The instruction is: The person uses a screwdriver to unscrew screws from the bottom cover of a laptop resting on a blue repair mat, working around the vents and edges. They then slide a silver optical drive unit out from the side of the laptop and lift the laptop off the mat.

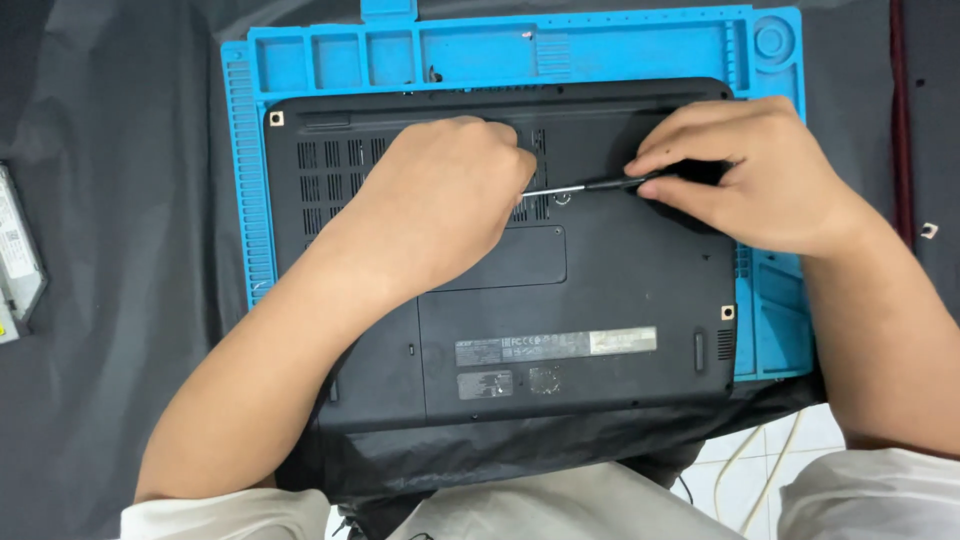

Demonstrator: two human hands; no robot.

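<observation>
Black cloth (120,300) under blue mat (770,300)

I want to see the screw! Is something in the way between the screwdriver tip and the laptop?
Yes. The left hand covers the tip of the screwdriver, hiding where it meets the laptop. The right hand holds the handle; nothing else blocks it.

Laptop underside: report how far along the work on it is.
Done: the black laptop lies bottom-up on the blue repair mat, whose top compartments look almost empty, so I cannot see removed screws. In hand: the right hand holds a slim screwdriver nearly flat, its tip at the left hand near the vent grille. Left: the bottom cover and its access panel are still in place.
</observation>
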